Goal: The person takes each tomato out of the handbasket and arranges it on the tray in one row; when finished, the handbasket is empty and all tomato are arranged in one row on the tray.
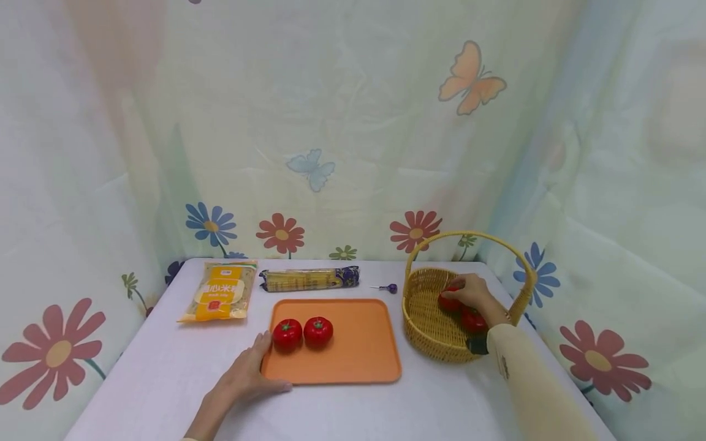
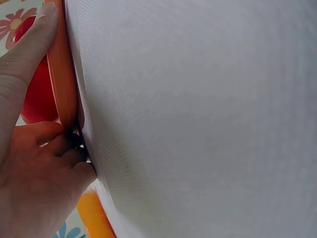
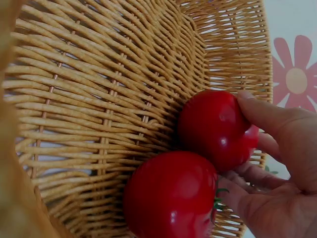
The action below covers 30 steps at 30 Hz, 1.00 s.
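Right hand (image 1: 473, 294) curled its fingers (image 3: 262, 116) round one tomato (image 3: 217, 128) inside the wicker basket (image 1: 427, 324), w/ a second tomato (image 3: 171, 196) touching it just below. We saw the left hand (image 1: 248, 376) spread flat, fingers straight, pressing the orange tray (image 1: 358, 349) at its near-left corner; two more tomatoes (image 1: 303, 332) sat on the tray.

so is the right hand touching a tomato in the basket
Touching: the right wrist view shows the right hand with fingers curled round the upper tomato inside the basket.

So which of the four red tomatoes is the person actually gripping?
The upper red tomato inside the woven wicker basket: the right hand grips it. Its basket neighbour and both on the orange tray lie ungripped.
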Available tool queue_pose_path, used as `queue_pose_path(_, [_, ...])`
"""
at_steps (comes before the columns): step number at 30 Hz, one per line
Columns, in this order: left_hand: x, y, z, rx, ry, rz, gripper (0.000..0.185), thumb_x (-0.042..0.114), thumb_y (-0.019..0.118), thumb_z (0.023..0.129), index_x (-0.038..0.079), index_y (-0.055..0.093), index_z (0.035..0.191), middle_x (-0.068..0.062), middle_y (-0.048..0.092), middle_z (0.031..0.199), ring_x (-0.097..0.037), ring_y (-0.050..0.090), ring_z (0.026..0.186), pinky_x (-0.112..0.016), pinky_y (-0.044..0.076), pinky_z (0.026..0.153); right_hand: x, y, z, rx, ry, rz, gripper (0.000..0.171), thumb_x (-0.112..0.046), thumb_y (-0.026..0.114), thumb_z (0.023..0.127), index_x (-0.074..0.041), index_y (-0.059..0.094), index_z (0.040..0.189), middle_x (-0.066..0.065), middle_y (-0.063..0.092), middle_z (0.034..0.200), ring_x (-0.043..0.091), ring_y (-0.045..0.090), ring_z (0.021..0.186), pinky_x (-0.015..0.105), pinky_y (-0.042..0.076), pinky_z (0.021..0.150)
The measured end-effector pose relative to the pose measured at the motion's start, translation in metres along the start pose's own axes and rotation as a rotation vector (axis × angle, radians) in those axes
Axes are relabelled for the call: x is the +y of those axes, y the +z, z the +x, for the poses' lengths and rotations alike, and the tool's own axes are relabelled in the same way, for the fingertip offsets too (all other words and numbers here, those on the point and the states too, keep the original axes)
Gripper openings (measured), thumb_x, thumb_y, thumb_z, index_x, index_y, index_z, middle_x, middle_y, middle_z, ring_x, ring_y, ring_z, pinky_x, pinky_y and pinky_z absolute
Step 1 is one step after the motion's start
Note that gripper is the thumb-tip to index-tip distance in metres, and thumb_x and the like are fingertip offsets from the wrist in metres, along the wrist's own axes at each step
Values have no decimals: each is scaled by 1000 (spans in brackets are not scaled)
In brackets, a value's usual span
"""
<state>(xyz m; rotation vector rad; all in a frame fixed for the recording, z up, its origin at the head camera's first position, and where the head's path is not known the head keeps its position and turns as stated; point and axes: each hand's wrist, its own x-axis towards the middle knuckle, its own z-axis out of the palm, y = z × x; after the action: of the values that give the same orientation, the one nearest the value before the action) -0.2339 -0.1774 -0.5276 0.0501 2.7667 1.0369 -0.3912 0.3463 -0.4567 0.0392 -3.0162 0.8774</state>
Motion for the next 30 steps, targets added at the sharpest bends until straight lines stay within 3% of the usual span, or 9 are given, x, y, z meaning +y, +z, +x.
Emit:
queue_pose_path(4, [1, 0, 1, 3, 6, -3, 131, 62, 91, 58, 6, 29, 159, -21, 27, 163, -45, 23, 150, -65, 27, 116, -3, -2, 0, -28, -24, -61, 45, -25, 75, 91, 14, 69, 111, 29, 70, 101, 38, 65, 89, 46, 58, 76])
queue_pose_path(8, [1, -1, 2, 4, 2, 0, 131, 62, 92, 59, 7, 29, 159, -21, 27, 164, -45, 22, 150, -65, 27, 116, -4, -2, -1, -49, 1, -29, 38, -23, 84, 83, 9, 71, 99, 17, 68, 86, 28, 57, 78, 41, 53, 71])
queue_pose_path(11, [2, -2, 2, 4, -6, 3, 130, 61, 92, 59, 7, 29, 159, -21, 27, 164, -45, 22, 150, -65, 26, 116, -5, 1, -3, -65, 33, -8, 46, -22, 89, 78, 10, 68, 104, 19, 67, 94, 32, 60, 86, 47, 56, 77])
queue_pose_path(16, [1, -1, 1, -10, -15, -7, 129, 60, 92, 59, 7, 29, 160, -22, 26, 164, -45, 23, 150, -65, 27, 116, -1, 6, -4, -64, 68, 0, 58, -22, 88, 78, 12, 64, 117, 28, 63, 110, 41, 60, 99, 58, 56, 87])
queue_pose_path(22, [1, 0, -1, -15, -26, -5, 129, 60, 92, 59, 7, 30, 159, -23, 27, 163, -47, 24, 148, -67, 28, 115, -1, 7, -9, -1, 24, 16, 58, -26, 89, 77, 13, 66, 113, 27, 67, 105, 38, 61, 94, 54, 55, 82])
queue_pose_path(25, [0, 0, -1, -14, -33, 0, 129, 60, 92, 59, 7, 30, 159, -23, 27, 163, -47, 24, 148, -67, 27, 115, -12, 1, -14, 45, 14, 41, 62, -31, 88, 79, 12, 65, 116, 27, 67, 106, 36, 61, 93, 52, 55, 83])
queue_pose_path(30, [1, 0, -1, -7, -26, -1, 128, 59, 92, 60, 7, 29, 160, -22, 26, 164, -47, 23, 149, -66, 27, 115, -42, -17, -29, 84, -30, 64, 76, -35, 84, 85, 9, 53, 139, 31, 60, 127, 41, 58, 107, 58, 54, 94])
